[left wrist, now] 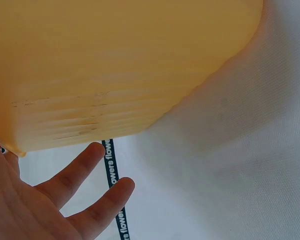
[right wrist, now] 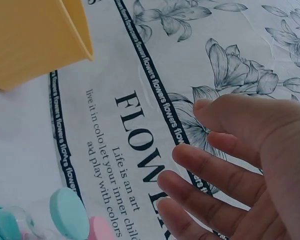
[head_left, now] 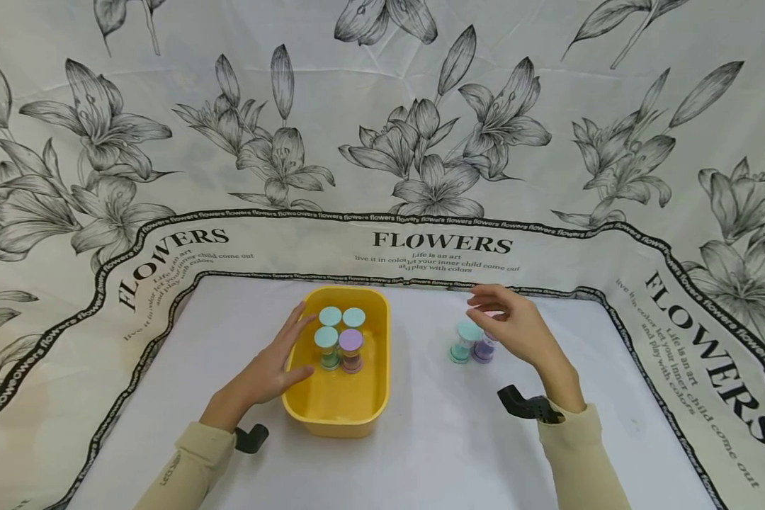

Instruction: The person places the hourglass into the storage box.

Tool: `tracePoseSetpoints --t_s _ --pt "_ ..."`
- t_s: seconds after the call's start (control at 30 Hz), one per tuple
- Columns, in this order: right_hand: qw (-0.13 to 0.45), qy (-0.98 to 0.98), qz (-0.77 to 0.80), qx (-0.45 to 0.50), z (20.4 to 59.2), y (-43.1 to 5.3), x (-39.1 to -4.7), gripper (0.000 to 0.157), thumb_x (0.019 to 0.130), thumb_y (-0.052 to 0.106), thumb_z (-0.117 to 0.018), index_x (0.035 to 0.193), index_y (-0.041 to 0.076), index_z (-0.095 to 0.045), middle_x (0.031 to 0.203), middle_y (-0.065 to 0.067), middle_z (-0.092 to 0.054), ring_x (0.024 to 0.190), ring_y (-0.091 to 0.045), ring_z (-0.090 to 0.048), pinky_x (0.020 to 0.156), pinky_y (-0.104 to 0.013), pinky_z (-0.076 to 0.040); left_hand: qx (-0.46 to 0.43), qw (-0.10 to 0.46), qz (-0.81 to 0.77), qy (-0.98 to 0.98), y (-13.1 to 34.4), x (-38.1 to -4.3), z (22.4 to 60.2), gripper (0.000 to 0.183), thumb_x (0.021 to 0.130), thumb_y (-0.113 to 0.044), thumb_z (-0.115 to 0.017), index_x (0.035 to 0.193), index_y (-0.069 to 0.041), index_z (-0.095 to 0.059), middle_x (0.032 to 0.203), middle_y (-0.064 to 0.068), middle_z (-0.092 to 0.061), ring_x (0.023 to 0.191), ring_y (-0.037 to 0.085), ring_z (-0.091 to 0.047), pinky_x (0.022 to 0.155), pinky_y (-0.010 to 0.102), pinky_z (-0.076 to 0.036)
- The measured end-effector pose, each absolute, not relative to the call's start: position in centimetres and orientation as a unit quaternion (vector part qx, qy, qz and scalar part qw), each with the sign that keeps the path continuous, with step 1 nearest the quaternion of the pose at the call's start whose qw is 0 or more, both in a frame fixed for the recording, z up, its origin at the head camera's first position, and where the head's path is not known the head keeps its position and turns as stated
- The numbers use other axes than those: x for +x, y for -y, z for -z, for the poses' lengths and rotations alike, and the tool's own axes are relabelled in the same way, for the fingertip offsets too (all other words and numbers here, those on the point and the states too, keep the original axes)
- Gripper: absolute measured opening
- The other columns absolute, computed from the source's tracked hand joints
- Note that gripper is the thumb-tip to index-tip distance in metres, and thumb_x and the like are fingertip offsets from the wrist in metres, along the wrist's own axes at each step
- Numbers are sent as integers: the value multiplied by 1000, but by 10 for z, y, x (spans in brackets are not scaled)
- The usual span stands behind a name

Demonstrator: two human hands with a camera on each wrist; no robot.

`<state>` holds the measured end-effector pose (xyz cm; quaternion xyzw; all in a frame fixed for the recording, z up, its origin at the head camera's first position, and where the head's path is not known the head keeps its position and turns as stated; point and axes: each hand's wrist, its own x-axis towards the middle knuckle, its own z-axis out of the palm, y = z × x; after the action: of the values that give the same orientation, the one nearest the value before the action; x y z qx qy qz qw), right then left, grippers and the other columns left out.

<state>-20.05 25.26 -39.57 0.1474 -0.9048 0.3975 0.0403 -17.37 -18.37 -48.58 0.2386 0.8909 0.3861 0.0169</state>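
My left hand (head_left: 274, 361) lies at the left rim of a yellow plastic bin (head_left: 338, 411), fingers spread along its side and thumb over the edge. Inside the bin stand several small hourglass sand timers, among them one with a purple cap (head_left: 350, 340) and one with a teal cap (head_left: 326, 338). My right hand (head_left: 516, 322) hovers over a cluster of sand timers on the table, fingers loosely bent and holding nothing. In that cluster are a teal timer (head_left: 464, 343) and a purple one (head_left: 484, 350); a pink cap (right wrist: 100, 229) shows in the right wrist view.
A white cloth (head_left: 433, 439) covers the table. Behind it and at both sides rises a flower-printed curtain (head_left: 446, 241) with a black lettered border. The bin stands left of the loose timers, with bare cloth between them.
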Motion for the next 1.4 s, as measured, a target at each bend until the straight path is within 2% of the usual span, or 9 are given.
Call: tracePoseSetpoints --t_s 0.17,0.43,0.6,0.73,0.83,0.93,1.0,1.07,1.4 --pt "67 906 -398 129 403 -272 -188 43 100 30 -69 137 10 -61 124 -12 -73 113 -27 -69 83 -13 -54 237 19 -387 -891 183 -174 486 83 94 -41 -64 164 -17 -24 175 5 2 157 44 -20 110 77 -34" --pt "105 909 -393 88 423 -294 -177 44 100 31 -69 136 7 -62 126 -14 -71 105 11 -60 81 -5 -49 234 19 -387 -892 182 -174 484 84 94 -40 -64 164 -17 -24 175 5 2 157 44 -19 111 77 -33" --pt "100 903 -416 46 435 -301 -167 48 100 32 -69 139 6 -60 132 -16 -67 106 15 -54 82 -3 -46 238 22 -389 -890 183 -176 483 84 94 -42 -64 163 -16 -24 175 6 2 156 46 -20 109 78 -34" --pt "102 898 -428 21 444 -304 -163 51 99 34 -70 141 8 -59 134 -15 -67 109 11 -56 82 -3 -46 239 22 -388 -890 185 -178 482 84 94 -42 -64 164 -16 -24 175 6 2 156 45 -20 110 77 -34" --pt "87 899 -429 12 451 -306 -164 55 99 35 -70 143 7 -56 136 -17 -65 117 -7 -62 83 -2 -45 239 23 -388 -890 186 -180 483 84 94 -42 -64 164 -17 -24 175 6 2 157 45 -19 111 76 -33" --pt "55 902 -429 5 457 -308 -167 60 99 36 -69 147 6 -51 141 -20 -61 126 -31 -61 93 -21 -57 238 26 -389 -890 187 -182 483 84 95 -43 -64 164 -18 -24 175 4 2 157 44 -19 111 76 -33" --pt "35 902 -431 1 462 -309 -169 63 99 36 -69 150 5 -47 144 -23 -57 131 -42 -57 98 -39 -59 237 28 -388 -890 188 -184 484 84 95 -43 -64 164 -19 -24 175 3 3 157 44 -19 111 76 -34" --pt "21 901 -432 -4 467 -309 -170 65 99 36 -68 151 5 -45 146 -24 -55 133 -44 -56 100 -57 -55 237 29 -389 -890 189 -186 484 84 95 -44 -64 164 -18 -24 176 3 3 157 44 -19 110 76 -34" --pt "-12 897 -442 -16 476 -297 -177 67 99 32 -70 153 3 -41 151 -29 -48 134 -48 -53 102 -58 -53 239 32 -389 -889 191 -191 482 85 94 -45 -63 164 -16 -25 176 3 2 157 45 -20 110 76 -35"
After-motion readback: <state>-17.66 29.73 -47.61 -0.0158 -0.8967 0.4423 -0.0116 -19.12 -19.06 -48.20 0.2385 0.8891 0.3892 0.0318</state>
